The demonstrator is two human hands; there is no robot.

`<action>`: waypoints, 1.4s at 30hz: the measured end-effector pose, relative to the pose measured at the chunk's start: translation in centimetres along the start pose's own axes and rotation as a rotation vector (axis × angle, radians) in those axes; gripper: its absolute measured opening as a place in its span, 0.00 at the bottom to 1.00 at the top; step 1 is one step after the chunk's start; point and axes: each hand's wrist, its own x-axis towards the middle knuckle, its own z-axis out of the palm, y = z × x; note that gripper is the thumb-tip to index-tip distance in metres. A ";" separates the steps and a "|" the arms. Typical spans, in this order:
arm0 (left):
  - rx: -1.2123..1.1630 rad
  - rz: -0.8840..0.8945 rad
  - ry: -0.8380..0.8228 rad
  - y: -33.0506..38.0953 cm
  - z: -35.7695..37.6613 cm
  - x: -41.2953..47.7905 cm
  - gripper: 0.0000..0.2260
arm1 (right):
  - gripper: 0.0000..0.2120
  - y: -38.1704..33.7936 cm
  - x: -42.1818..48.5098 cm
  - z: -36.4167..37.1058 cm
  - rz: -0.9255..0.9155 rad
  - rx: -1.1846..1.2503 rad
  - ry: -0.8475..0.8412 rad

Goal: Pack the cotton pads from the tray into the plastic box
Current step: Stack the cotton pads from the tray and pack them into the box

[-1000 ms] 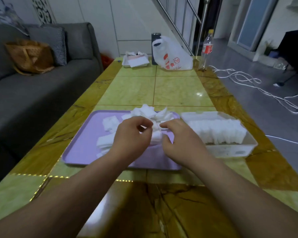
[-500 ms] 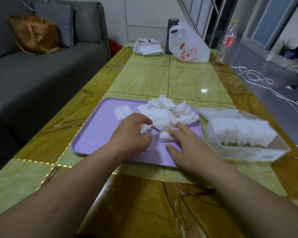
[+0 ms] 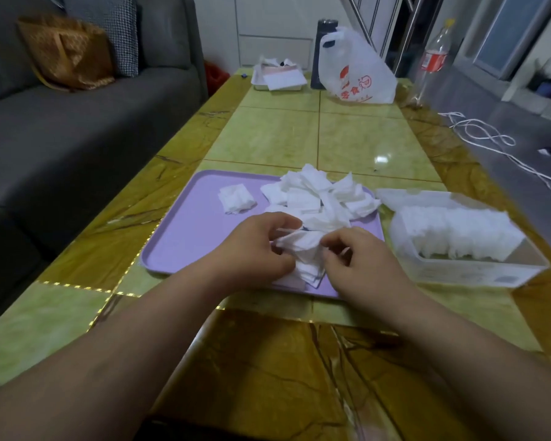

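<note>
hands: left hand [image 3: 255,253] and right hand [image 3: 366,265] both pinch the stack of cotton pads [image 3: 301,246], fingers curled on its ends | place: over the tray [image 3: 185,224], near edge | relation: plastic box [image 3: 471,272] lies just right of the tray — right hand nearer | next, judged: carry rightward

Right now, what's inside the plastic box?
A row of white cotton pads packed upright fills most of the plastic box; a gap shows at its near right corner. The box floor beneath the row is covered.

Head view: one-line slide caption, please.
Left hand and right hand hold white cotton pads over purple tray beside clear plastic box.
</note>
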 end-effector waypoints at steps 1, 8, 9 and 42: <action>-0.006 -0.002 0.009 0.0 0.0 0.0 0.23 | 0.07 0.3 -0.1 -0.2 0.034 0.037 -0.013; 0.096 0.057 -0.015 -0.4 0.5 0.2 0.24 | 0.17 1.3 -0.4 -0.3 0.121 0.172 -0.078; 0.116 0.081 0.001 -0.4 0.7 0.2 0.22 | 0.20 1.3 -0.4 -0.3 0.109 0.170 -0.092; -0.349 0.016 0.012 1.6 1.0 -0.3 0.05 | 0.12 -0.3 -0.1 -1.1 0.210 0.693 0.004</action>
